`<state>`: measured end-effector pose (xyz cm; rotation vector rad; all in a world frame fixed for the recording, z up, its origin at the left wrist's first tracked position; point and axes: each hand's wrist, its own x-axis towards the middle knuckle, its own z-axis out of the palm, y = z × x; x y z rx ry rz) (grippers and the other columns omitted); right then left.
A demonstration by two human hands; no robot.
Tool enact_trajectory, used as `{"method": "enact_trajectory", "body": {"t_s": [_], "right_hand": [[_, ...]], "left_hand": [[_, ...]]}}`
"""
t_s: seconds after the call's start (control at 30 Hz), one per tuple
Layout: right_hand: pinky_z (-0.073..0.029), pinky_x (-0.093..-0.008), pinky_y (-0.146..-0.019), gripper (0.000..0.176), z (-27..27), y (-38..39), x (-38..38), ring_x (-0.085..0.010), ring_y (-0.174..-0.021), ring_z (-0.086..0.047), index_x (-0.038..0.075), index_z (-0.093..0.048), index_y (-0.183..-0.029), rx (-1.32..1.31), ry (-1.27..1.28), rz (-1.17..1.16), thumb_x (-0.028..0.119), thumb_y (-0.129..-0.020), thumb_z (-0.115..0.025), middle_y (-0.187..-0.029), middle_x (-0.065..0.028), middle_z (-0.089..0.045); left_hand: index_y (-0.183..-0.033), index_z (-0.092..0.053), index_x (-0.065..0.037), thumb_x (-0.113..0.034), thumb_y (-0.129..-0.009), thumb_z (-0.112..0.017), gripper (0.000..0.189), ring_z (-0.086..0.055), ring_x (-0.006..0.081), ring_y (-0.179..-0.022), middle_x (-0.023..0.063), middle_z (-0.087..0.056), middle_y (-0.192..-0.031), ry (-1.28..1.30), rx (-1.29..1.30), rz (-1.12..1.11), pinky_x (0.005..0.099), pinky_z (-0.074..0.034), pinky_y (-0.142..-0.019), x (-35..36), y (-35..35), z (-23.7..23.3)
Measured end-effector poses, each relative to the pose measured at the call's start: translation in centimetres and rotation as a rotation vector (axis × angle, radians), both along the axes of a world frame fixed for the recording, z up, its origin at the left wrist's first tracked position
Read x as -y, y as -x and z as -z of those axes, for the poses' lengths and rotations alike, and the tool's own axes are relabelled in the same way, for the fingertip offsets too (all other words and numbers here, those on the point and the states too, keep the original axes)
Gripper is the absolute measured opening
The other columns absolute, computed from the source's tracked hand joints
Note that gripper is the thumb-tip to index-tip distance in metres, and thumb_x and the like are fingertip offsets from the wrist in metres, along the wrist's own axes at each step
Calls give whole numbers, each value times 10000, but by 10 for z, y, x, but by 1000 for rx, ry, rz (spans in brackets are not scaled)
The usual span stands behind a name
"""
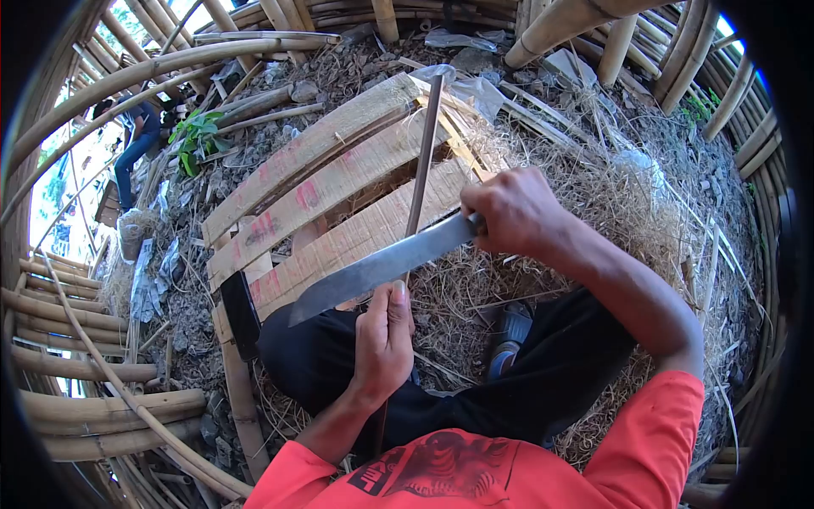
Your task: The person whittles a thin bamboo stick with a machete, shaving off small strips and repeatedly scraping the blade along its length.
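My right hand (517, 212) is closed around the handle of a large machete (373, 270), its broad blade pointing left and down. In my left hand (386, 343) is a long thin bamboo strip (426, 153), pinched between thumb and fingers, slanting up and away from me. The blade lies across the strip just above my left thumb; whether its edge bites in cannot be seen. Beyond my hands lies a wooden slatted pallet (365, 182) with red marks. My left knee (305, 348) is beside the pallet's near corner.
A black phone (240, 314) rests at the pallet's left end. Dry shavings (632, 225) cover the ground on the right. Bamboo poles (80, 314) close in on the left, others (585, 30) at the back. Another person (140, 140) is at the far left, near a green plant (195, 140).
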<state>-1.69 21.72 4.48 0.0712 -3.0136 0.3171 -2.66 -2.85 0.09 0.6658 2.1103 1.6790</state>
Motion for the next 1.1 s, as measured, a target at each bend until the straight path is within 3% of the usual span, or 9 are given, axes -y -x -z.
{"method": "enact_trajectory", "body": {"t_s": [0.1, 0.17, 0.2, 0.27, 0.3, 0.4, 0.5, 0.63, 1.1], "right_hand": [[-550, -370, -562, 217, 3, 29, -42, -258, -588, -660, 105, -687, -735, 229, -181, 380, 151, -827, -496, -654, -109, -661], [-546, -407, -598, 282, 12, 25, -123, -298, -620, -667, -2, -673, -766, -164, 78, 605, 211, -854, -510, -702, -165, -672], [-525, -394, -608, 316, 14, 22, -152, -299, -634, -672, -23, -660, -754, -74, 243, 789, 257, -847, -550, -698, -187, -668], [-439, -360, -521, 287, 47, 14, -165, -188, -529, -595, -10, -630, -700, -304, 587, 920, 239, -839, -605, -589, -125, -609], [-409, -349, -492, 269, 52, 7, -158, -146, -498, -556, -4, -621, -688, -299, 892, 919, 219, -838, -617, -559, -97, -585], [-356, -329, -455, 224, 48, -4, -128, -102, -466, -481, 3, -620, -699, -247, 573, 683, 178, -838, -623, -535, -49, -542], [-449, -318, -500, 134, 23, -6, -69, -123, -507, -580, 21, -644, -759, -231, 454, 332, 140, -816, -619, -562, -79, -605], [-467, -381, -483, 55, 0, -10, -7, -249, -511, -608, 103, -611, -699, -117, 163, -85, 146, -723, -636, -538, -55, -570], [-504, -339, -508, 93, 17, 19, -18, -168, -536, -628, 98, -646, -761, 76, -166, 165, 183, -772, -680, -622, -33, -646]], "left_hand": [[-856, -459, -25, -227, -1031, -387, 277, -404, 67, -498, 10, -429, -558, 47, 2, -12, 269, -342, -464, 7, 0, -1], [-854, -457, -26, -228, -1031, -387, 277, -392, 66, -496, 9, -424, -563, 22, 4, 88, 267, -337, -461, 18, -7, 5], [-847, -453, -35, -237, -1033, -384, 283, -380, 55, -511, -7, -413, -582, -4, 28, 110, 248, -325, -463, 17, -10, -1], [-842, -452, -44, -252, -1034, -386, 291, -368, 48, -519, -21, -407, -606, -30, 151, 38, 238, -317, -466, 14, -2, 0], [-839, -452, -48, -260, -1034, -387, 295, -362, 44, -523, -29, -404, -618, -52, 220, -6, 233, -313, -467, 10, 1, 2], [-855, -448, -90, -319, -1035, -371, 301, -293, 20, -519, -62, -351, -638, -138, 403, -5, 194, -252, -454, 7, 4, -5], [-862, -437, -111, -346, -1038, -343, 309, -247, 8, -501, -73, -299, -618, -180, 518, 19, 182, -190, -438, 3, 6, -13], [-848, -431, -106, -349, -1040, -330, 325, -242, 14, -486, -72, -290, -598, -217, 545, 43, 190, -180, -433, 2, 6, -14], [-809, -406, -106, -312, -1044, -325, 323, -265, 5, -490, -77, -307, -610, 15, 17, -72, 190, -212, -421, -1, 7, 1]]}}
